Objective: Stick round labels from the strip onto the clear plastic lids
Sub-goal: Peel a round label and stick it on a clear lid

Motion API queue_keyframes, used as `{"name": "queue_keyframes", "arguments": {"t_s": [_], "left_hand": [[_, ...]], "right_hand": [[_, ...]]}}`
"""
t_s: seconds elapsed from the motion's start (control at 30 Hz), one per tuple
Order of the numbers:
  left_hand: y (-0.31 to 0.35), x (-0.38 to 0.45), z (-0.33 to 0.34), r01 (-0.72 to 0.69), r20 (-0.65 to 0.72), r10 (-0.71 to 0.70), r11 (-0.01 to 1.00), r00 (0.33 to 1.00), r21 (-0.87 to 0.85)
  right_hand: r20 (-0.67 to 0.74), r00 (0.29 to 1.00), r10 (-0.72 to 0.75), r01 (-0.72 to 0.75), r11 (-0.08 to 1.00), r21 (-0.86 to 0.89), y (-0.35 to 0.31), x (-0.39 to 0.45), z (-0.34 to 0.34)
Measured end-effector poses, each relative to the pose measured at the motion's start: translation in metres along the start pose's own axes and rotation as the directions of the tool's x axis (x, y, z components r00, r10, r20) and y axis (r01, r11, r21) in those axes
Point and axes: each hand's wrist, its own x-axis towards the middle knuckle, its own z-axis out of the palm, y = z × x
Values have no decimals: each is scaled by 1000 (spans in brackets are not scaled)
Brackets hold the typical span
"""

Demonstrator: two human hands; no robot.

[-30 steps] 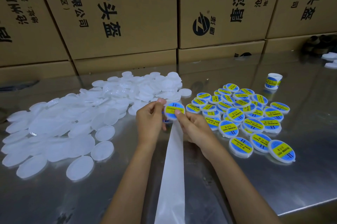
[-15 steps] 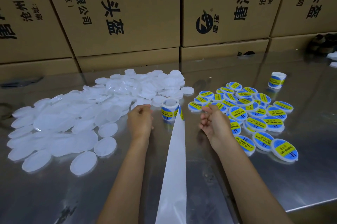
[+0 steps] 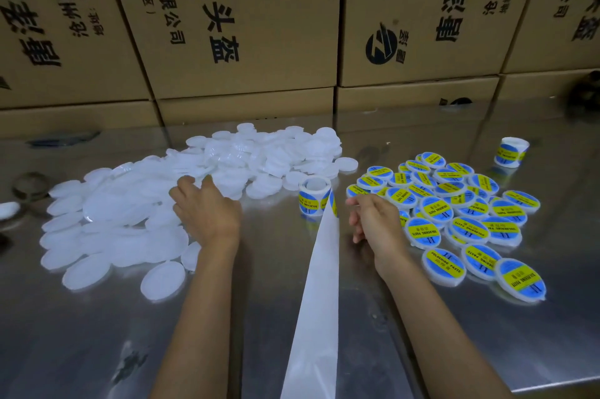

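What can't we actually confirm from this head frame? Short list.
- Left hand, head view: its back faces the camera over the clear lids, so whether the fingers hold a lid is hidden.
- Right hand: fingers curl inward; anything pinched is hidden.
- Backing strip: cut off by the bottom edge.
- Second label roll: print too small to read.
- Dark objects at the far right: dim, cut by the edge.

Clear lids (image 3: 136,213) heaped left; label roll (image 3: 314,196) upright.
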Motion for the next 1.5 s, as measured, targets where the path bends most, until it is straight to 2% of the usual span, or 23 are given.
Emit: {"name": "queue_keyframes", "arguments": {"t_s": [0.07, 0.2, 0.3, 0.37, 0.5, 0.63, 0.73, 0.9, 1.03, 1.13, 1.2, 1.33, 1.43, 1.5], "left_hand": [[-7, 6, 3, -37, 27, 37, 999, 999, 11], [-18, 15, 4, -106, -22, 104, 992, 994, -69], [-25, 15, 4, -197, -104, 179, 958, 978, -207], [-20, 11, 2, -235, -97, 215, 909, 972, -344], [5, -2, -10, -91, 112, 223, 734, 968, -673], [26, -19, -18, 56, 269, 251, 628, 930, -776], [35, -27, -23, 142, 364, 280, 587, 888, -797], [44, -34, -24, 246, 448, 309, 519, 839, -819], [48, -37, -20, 347, 477, 247, 428, 843, -834], [49, -42, -12, 330, 454, 213, 440, 865, -835], [52, -45, -7, 335, 459, 237, 423, 856, -842], [55, -46, 5, 425, 528, 258, 363, 809, -829], [55, -47, 17, 430, 549, 238, 408, 801, -805], [53, -46, 24, 421, 537, 204, 423, 819, -803]], "right_hand": [[4, 1000, -15, 15, 1000, -21, 0, 1, 1], [17, 1000, -25, 26, 998, -53, 0, 2, 2], [26, 999, -34, 35, 998, -51, 1, 2, 4], [26, 999, -36, 37, 998, -53, 0, 3, 3], [29, 999, -44, 45, 998, -43, 1, 3, 3], [-20, 992, -123, 121, 989, -82, 4, 2, 6], [-8, 974, -226, 224, 969, -101, 4, 0, 10], [26, 961, -277, 278, 958, -69, 3, -3, 12], [107, 940, -324, 341, 901, -269, 9, -2, 9], [200, 936, -291, 349, 845, -406, 15, 0, 10], [228, 928, -295, 369, 811, -454, 17, 1, 11], [256, 920, -297, 383, 821, -424, 20, 0, 12], [258, 917, -305, 392, 811, -434, 20, 0, 13], [264, 910, -321, 410, 798, -442, 21, -1, 14]]}}
